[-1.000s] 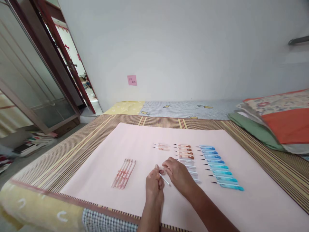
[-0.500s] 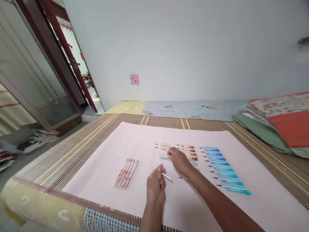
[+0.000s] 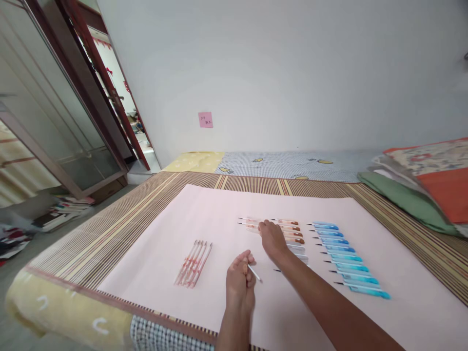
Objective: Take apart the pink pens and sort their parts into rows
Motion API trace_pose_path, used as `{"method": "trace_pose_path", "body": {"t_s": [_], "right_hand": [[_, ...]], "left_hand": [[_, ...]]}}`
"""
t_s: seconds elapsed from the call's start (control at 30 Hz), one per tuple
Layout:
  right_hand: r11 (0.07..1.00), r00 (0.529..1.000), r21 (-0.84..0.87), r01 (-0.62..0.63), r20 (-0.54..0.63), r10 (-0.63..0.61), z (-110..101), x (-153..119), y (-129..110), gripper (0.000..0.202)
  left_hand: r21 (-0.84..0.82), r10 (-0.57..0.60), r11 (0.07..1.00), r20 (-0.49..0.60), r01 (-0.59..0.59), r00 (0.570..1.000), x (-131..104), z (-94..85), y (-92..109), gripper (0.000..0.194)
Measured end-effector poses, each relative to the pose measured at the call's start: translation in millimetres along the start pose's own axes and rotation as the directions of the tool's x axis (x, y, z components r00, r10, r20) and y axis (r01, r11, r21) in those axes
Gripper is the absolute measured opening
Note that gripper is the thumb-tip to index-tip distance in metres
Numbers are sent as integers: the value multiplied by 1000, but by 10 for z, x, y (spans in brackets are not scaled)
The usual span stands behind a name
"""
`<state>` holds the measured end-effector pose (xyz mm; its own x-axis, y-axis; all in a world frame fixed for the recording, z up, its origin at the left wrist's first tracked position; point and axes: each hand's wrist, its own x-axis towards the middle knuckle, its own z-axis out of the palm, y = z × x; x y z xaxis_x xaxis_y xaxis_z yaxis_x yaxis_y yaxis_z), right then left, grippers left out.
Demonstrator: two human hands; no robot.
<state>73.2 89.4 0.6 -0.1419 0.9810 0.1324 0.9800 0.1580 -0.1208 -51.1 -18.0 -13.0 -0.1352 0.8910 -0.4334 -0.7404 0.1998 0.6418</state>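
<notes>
My left hand (image 3: 240,276) is closed around a thin white stick like a pen refill (image 3: 255,273), which points down to the right over the pink sheet (image 3: 153,234). My right hand (image 3: 272,239) reaches over the middle group of pen parts, fingertips pinched together beside a pale peach pen barrel (image 3: 252,227). What its fingers hold, if anything, is hidden. Orange-brown ended pens (image 3: 292,229) lie just beyond that hand, and clear-white pen parts (image 3: 298,248) show behind its wrist. A black tip (image 3: 277,270) peeks out under the right forearm.
Left on the sheet lies a bundle of several pink-patterned pens (image 3: 193,263). A column of blue pens (image 3: 345,258) lies at the right. The sheet rests on a striped mat (image 3: 135,209); folded cloths (image 3: 413,204) are piled far right, against the wall (image 3: 292,73).
My right hand has moved slightly away from me and the pale stick seen at its fingertips no longer shows. The left hand keeps its stick. The view has shifted slightly.
</notes>
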Motion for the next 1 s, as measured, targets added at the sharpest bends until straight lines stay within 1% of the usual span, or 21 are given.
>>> {"method": "trace_pose_path", "body": {"t_s": [0.27,0.6,0.73,0.9,1.0], "right_hand": [[999,1000,-37,29,-9,-29,39,81,5,30],[995,997,-65,69,-35,-71,33,68,38,31],[995,996,-66,76,-31,-78,16,63,32,29],[995,997,-54,80,-19,-81,-36,42,3,25],[997,997,-28,65,-35,-66,-101,25,7,25]], "left_hand": [[18,9,1000,14,-10,1000,-2,-2,-1,27],[33,17,999,10,-17,1000,4,-5,-16,27],[34,-5,999,-13,5,1000,-8,13,5,25],[29,-6,1000,-4,6,1000,-9,11,11,25],[30,-1,1000,-3,1,1000,-3,4,2,25]]}}
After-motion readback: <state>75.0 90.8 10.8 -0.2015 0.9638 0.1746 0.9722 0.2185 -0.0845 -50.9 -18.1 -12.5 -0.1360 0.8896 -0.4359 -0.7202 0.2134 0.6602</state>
